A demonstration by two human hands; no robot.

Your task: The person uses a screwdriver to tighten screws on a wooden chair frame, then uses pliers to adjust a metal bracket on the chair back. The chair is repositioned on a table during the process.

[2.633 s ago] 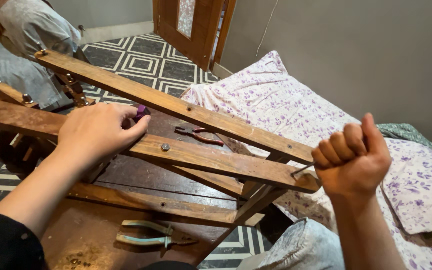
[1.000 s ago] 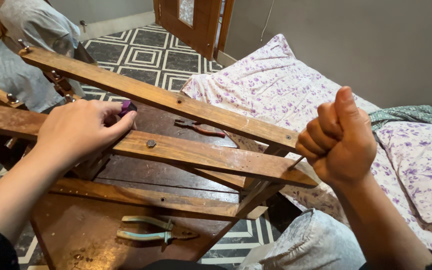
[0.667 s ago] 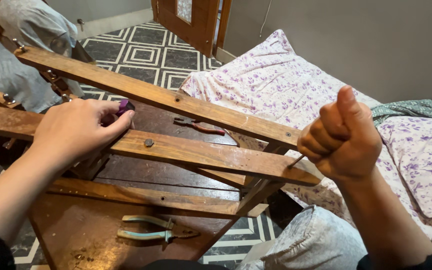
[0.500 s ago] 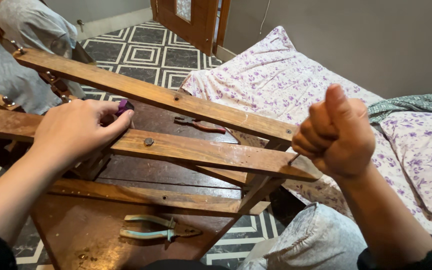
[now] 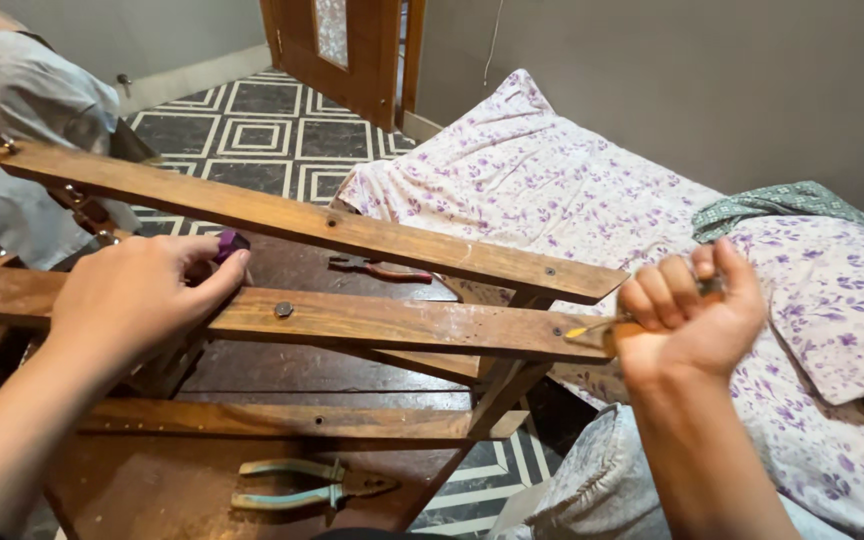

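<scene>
Evidently the stiff, heavy wooden frame (image 5: 372, 325) lay across the desk (image 5: 152, 490); the left hand (image 5: 142, 300) pressed its middle slat, the right hand (image 5: 692, 320) fisted around a screwdriver (image 5: 592, 328) at its end.

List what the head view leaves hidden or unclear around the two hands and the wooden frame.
- Purple object: mostly covered by the left hand; its kind cannot be told.
- Tool in the right hand: only a thin tip shows; the fist hides the handle.
- Wooden frame: its left end is cut off by the picture edge.
- Red-handled tool: partly behind the upper slat.
</scene>
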